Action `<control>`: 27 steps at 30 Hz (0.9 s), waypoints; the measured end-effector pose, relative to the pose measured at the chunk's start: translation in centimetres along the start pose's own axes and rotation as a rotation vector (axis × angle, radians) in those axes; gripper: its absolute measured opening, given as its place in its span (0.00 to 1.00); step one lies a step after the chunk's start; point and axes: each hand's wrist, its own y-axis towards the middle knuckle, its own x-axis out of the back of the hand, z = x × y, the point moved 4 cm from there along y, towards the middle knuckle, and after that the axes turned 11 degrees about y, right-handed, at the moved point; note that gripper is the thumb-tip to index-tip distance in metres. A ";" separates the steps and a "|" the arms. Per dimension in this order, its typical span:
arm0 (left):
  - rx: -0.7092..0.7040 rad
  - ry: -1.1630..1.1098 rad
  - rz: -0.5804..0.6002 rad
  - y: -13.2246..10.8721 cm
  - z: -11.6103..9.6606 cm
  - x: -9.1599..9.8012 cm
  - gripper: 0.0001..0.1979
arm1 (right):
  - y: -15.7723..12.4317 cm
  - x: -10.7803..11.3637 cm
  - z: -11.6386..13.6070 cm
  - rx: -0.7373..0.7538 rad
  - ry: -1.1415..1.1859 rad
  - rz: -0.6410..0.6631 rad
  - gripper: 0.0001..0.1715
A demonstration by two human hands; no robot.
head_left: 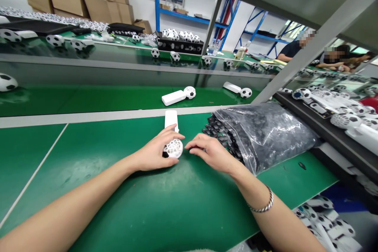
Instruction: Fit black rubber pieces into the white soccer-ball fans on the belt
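My left hand (pixel 158 147) is closed around the ball-shaped head of a white handheld fan (pixel 174 149) that lies on the green work surface (pixel 141 204). An openwork white grille shows on the head, with a black patch by my palm; the white handle points away from me. Just right of the head, my right hand (pixel 209 150) pinches a small black piece (pixel 191 150), mostly hidden by the fingers. Beyond that wrist, a clear plastic bag (pixel 265 134) lies on its side, with many loose black pieces (pixel 217 130) spilling from its mouth.
Two similar fans (pixel 174 97) (pixel 238 89) lie on the green belt (pixel 73 100) behind a pale rail (pixel 88 117). A black tray (pixel 327 134) of fans stands at right, more fans below it. A slanted metal post (pixel 313 35) rises behind the bag. Co-workers (pixel 291 51) sit far right.
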 end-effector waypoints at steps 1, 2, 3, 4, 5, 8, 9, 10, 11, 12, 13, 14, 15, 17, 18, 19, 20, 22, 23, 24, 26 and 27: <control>-0.001 -0.002 0.000 0.0 0.0 0.0 0.28 | 0.0 0.1 0.1 0.005 0.026 -0.028 0.09; -0.001 -0.003 -0.001 0.0 0.0 0.0 0.28 | 0.1 0.1 0.1 0.001 0.051 -0.051 0.08; -0.001 -0.003 -0.001 0.0 0.0 0.0 0.28 | 0.1 0.0 0.1 -0.011 0.073 -0.068 0.07; 0.000 -0.003 -0.002 0.0 0.1 0.0 0.28 | 0.1 -0.1 0.1 -0.030 0.091 -0.076 0.06; 0.000 -0.002 -0.001 0.0 0.1 0.0 0.28 | 0.1 -0.2 0.1 -0.047 0.104 -0.079 0.06; -0.010 -0.003 0.005 0.0 0.0 0.0 0.27 | 0.1 -0.4 0.3 -0.038 0.091 -0.055 0.09; -0.012 -0.003 0.006 0.1 0.0 0.0 0.27 | 0.0 -0.5 0.5 -0.012 0.072 -0.043 0.11; -0.013 -0.003 0.006 0.1 0.0 0.0 0.27 | 0.0 -0.4 0.7 0.014 0.053 -0.034 0.11; -0.013 -0.002 0.005 0.1 -0.1 0.0 0.27 | 0.0 -0.4 0.8 0.030 0.039 -0.030 0.10; -0.012 -0.001 0.002 0.1 -0.1 0.1 0.27 | 0.0 -0.3 0.9 0.031 0.035 -0.030 0.09; -0.010 0.000 0.001 0.1 -0.1 0.1 0.27 | 0.0 -0.2 0.9 0.017 0.042 -0.036 0.08; -0.010 0.000 0.001 0.1 -0.1 0.0 0.27 | 0.0 -0.2 0.9 -0.003 0.056 -0.043 0.08; -0.010 -0.002 0.000 0.1 -0.1 0.0 0.27 | 0.0 -0.2 0.8 -0.017 0.070 -0.049 0.07; -0.012 -0.007 -0.004 0.1 -0.1 0.0 0.27 | 0.0 -0.3 0.9 0.003 0.086 -0.059 0.07; -0.014 -0.010 -0.007 0.1 -0.1 0.0 0.27 | 0.0 -0.5 1.1 0.033 0.089 -0.068 0.07; -0.017 -0.013 -0.010 0.1 -0.1 0.0 0.27 | 0.0 -0.7 1.2 0.062 0.092 -0.077 0.06; -0.021 -0.018 -0.013 0.2 0.0 -0.1 0.26 | 0.0 -0.9 1.3 0.083 0.102 -0.083 0.06; -0.023 -0.029 -0.018 0.2 0.1 -0.1 0.27 | 0.1 -1.4 1.3 0.089 0.137 -0.085 0.05; -0.021 -0.033 -0.021 0.2 0.1 -0.1 0.27 | 0.1 -1.7 1.2 0.083 0.156 -0.085 0.05; -0.017 -0.034 -0.025 0.2 0.1 -0.1 0.27 | 0.2 -1.9 1.1 0.077 0.173 -0.084 0.05; -0.006 -0.027 -0.028 0.2 0.1 -0.1 0.26 | 0.4 -2.2 0.9 0.056 0.195 -0.094 0.04; 0.001 -0.021 -0.028 0.2 0.0 -0.1 0.25 | 0.4 -2.2 0.8 0.040 0.204 -0.104 0.03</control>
